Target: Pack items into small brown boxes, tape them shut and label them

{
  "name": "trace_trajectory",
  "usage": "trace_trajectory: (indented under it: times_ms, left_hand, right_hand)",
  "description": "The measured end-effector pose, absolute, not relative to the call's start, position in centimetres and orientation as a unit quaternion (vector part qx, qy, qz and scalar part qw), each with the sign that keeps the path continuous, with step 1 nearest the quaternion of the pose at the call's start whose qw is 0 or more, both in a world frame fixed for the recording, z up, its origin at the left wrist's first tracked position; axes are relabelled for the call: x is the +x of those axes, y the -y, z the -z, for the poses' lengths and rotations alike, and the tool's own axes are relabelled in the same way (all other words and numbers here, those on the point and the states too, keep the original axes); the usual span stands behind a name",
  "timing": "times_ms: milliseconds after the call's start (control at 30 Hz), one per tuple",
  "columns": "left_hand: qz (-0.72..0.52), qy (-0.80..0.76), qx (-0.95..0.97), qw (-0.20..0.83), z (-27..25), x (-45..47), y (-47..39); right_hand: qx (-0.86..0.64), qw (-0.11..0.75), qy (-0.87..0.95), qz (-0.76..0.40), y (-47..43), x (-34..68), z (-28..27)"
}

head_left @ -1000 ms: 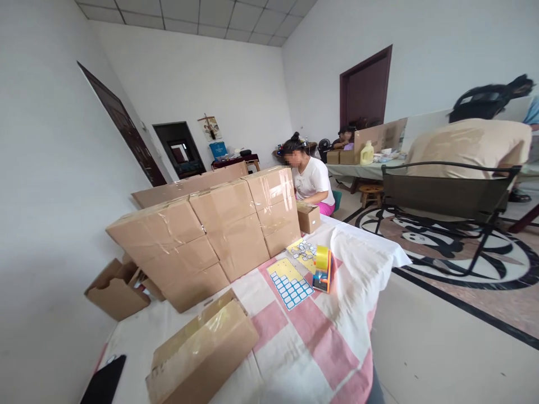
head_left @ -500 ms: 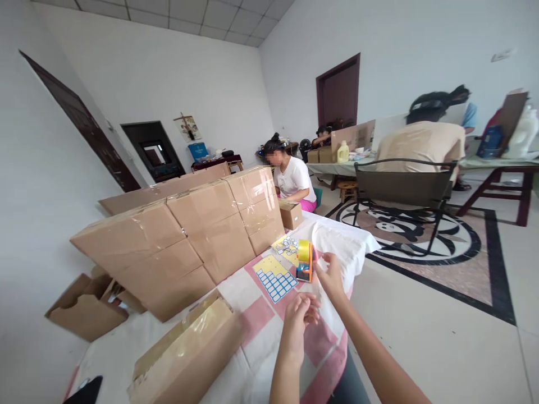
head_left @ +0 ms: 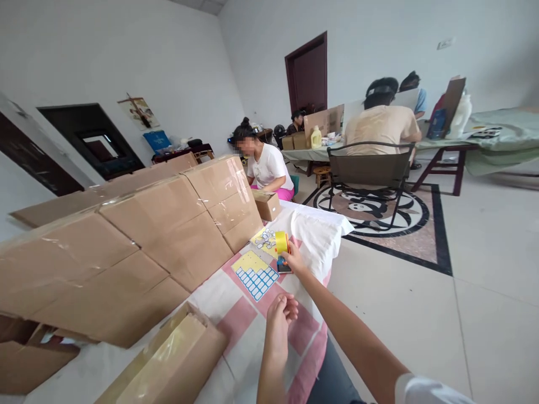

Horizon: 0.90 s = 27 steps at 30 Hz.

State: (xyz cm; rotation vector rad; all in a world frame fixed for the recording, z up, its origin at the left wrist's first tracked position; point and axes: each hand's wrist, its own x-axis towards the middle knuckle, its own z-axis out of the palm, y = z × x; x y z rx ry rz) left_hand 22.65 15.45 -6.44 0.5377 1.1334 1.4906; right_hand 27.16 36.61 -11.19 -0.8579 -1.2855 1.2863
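Note:
My right hand [head_left: 295,260] is closed on a tape dispenser [head_left: 281,242] with a wide yellow roll and orange and blue parts, standing on the table. My left hand [head_left: 278,318] is nearer to me, over the pink and white cloth [head_left: 240,325], its fingers loosely curled and a little apart with nothing seen in them. Beside the dispenser lies a sheet of blue-bordered white labels [head_left: 257,283] with a bare yellow part. Behind it, a yellow sheet holds several loose labels [head_left: 266,240].
Taped cardboard boxes [head_left: 168,224] stand like a wall along the left. A long carton [head_left: 172,359] lies in front of them, and a small box [head_left: 266,205] sits at the far end. A seated person [head_left: 269,165] is beyond; others sit at a back table near a chair [head_left: 370,168].
My right hand has reached forward and taken hold of the tape dispenser. My left hand stays loosely curled over the cloth. The view has turned to the right.

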Motion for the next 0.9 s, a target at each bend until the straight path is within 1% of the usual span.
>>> trace_trajectory:
  times_ms: [300, 367, 467, 667, 767, 900]
  left_hand:
    - [-0.611, -0.534, 0.202, 0.549, 9.4, 21.8, -17.8]
    - [-0.603, -0.555, 0.259, 0.511, 9.7, 20.8, -19.4]
    - [-0.596, -0.584, 0.351, 0.426, 9.9, 19.1, -22.7]
    - [-0.598, -0.613, 0.399, 0.327, 10.7, 16.8, -29.9]
    - [-0.581, -0.631, 0.437, 0.270, 11.0, 17.0, -31.3]
    - [-0.557, -0.651, 0.471, 0.211, 11.5, 17.3, -31.1]
  right_hand:
    - [-0.317, 0.540, 0.533, -0.569, -37.4, 26.9, 12.0]
    - [-0.313, 0.542, 0.533, -0.570, -37.4, 26.8, 12.0]
    - [-0.311, 0.548, 0.524, -0.573, -37.2, 26.7, 11.9]
    - [-0.290, 0.555, 0.513, -0.587, -37.3, 26.4, 12.0]
    - [-0.290, 0.564, 0.509, -0.583, -37.5, 26.2, 12.2]
    - [-0.302, 0.566, 0.513, -0.570, -37.5, 26.3, 12.3]
